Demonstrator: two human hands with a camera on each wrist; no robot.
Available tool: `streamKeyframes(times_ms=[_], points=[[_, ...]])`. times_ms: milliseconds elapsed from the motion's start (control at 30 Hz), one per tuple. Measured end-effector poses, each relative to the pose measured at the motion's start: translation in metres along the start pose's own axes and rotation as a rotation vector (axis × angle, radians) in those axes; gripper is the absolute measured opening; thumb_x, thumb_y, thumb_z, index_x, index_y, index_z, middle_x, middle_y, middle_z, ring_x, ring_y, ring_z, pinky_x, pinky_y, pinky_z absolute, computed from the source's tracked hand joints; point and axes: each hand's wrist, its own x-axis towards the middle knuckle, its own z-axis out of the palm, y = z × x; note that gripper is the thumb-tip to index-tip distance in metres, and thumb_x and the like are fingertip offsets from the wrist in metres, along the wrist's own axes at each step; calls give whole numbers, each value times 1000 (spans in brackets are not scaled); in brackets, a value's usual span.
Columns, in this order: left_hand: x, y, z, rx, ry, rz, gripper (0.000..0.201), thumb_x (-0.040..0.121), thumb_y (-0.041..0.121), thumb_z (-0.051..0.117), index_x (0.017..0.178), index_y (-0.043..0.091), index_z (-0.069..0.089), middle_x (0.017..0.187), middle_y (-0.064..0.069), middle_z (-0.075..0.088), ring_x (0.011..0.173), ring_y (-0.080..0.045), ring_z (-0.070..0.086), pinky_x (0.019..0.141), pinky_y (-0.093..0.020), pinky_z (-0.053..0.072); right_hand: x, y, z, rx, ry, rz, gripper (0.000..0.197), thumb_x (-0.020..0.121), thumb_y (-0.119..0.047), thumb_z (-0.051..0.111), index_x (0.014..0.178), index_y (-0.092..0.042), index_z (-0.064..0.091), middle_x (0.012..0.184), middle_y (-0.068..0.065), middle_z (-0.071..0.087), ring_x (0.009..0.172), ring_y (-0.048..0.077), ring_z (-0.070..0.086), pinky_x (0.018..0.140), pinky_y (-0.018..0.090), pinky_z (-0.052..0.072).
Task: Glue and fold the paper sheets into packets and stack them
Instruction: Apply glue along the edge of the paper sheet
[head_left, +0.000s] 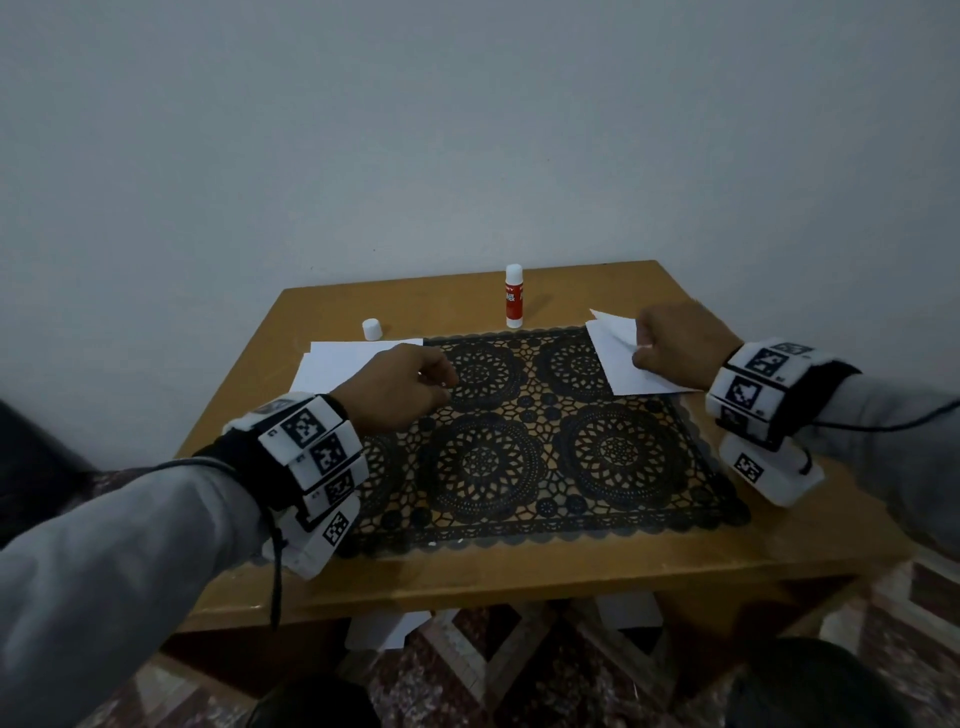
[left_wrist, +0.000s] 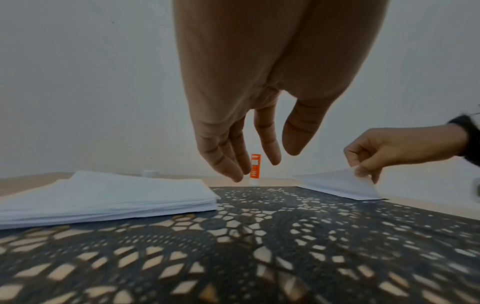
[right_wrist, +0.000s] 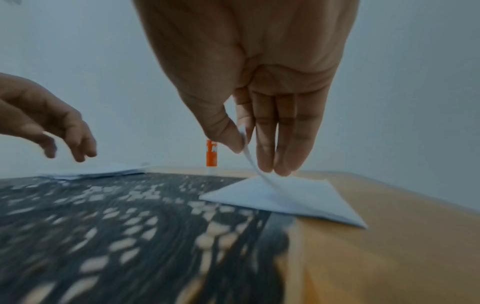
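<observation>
The top paper sheet of the small pile of white sheets is lifted at its near corner, pinched between the thumb and forefinger of the right hand; the other fingers of that hand hang straight down, their tips at the paper. The pile lies at the right edge of the black lace mat, partly on the mat and partly on the bare wood of the table. In the left wrist view the raised corner curls up from the rest of the pile, which stays flat.

At the left edge of the mat lies a thicker stack of white paper, its right corner overlapping the mat. The left hand hovers just above the mat beside that stack's right corner, fingers loosely curved and spread, holding nothing and touching nothing that can be seen.

Just beyond the mat's far edge, about midway along it, a glue stick with a red and white label stands upright. Its white cap sits apart, beyond the mat's far-left corner, just behind the thick stack.

Both wrists wear white bands with black square markers, over grey sleeves.
</observation>
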Motion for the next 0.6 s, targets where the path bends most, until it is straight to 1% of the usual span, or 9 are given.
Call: streamKeyframes(times_ms=[67,133,233,333,400,433,500,567,600], points=[[-2,8,1,8,-9,45,14,89,15,61,102,20,63,108,2,63,101,-14,59,89,-27,46,3,0,-9,50,80,10,12,83,-17,63,81,-11,53,87,12,61,80,29,53,66,33,40],[-5,15,2,1,-9,73,18,89,16,62,106,20,62,110,2,62,103,-13,58,92,-28,47,2,-4,-21,101,181,-36,15,81,-17,62,75,-14,49,78,9,58,74,29,53,64,32,38],[-6,24,3,-31,3,62,29,89,18,62,117,18,56,115,2,60,104,-12,57,93,-29,48,-9,-22,-39,213,347,-124,15,78,-13,61,71,-13,48,66,6,57,63,28,53,60,35,43],[-5,30,6,-114,13,23,48,90,17,62,132,16,41,122,-1,55,106,-16,58,92,-34,51,-20,-44,-53,317,415,-182,11,75,-9,62,69,-9,53,61,5,57,58,22,51,59,29,41],[-5,33,5,-246,45,-20,63,89,13,62,141,14,27,120,1,50,103,-17,58,87,-33,53,-24,-55,-58,491,358,-174,13,74,-6,65,67,-10,55,57,2,56,55,18,53,60,23,44],[-4,33,4,-325,65,-52,67,88,13,63,143,13,24,119,2,49,103,-18,58,85,-33,54,-25,-59,-60,634,293,-140,15,74,-4,66,65,-10,56,56,3,58,55,19,59,62,24,50],[-1,27,0,-421,106,-121,66,85,20,67,139,12,31,120,-1,54,108,-20,57,90,-40,52,-27,-67,-58,925,126,-28,18,76,1,67,65,-7,55,65,11,64,62,25,67,60,34,58],[-1,19,-6,-495,113,-188,62,76,31,73,128,13,46,121,-5,59,109,-24,59,94,-48,50,-28,-70,-50,1095,-48,92,20,80,4,64,68,-5,52,71,14,61,64,26,64,57,34,58],[-1,14,-8,-521,102,-211,58,72,31,76,122,14,52,118,-5,62,106,-25,62,93,-50,50,-29,-71,-44,1122,-124,139,20,82,3,64,69,-6,51,72,15,60,64,25,62,57,33,58]])
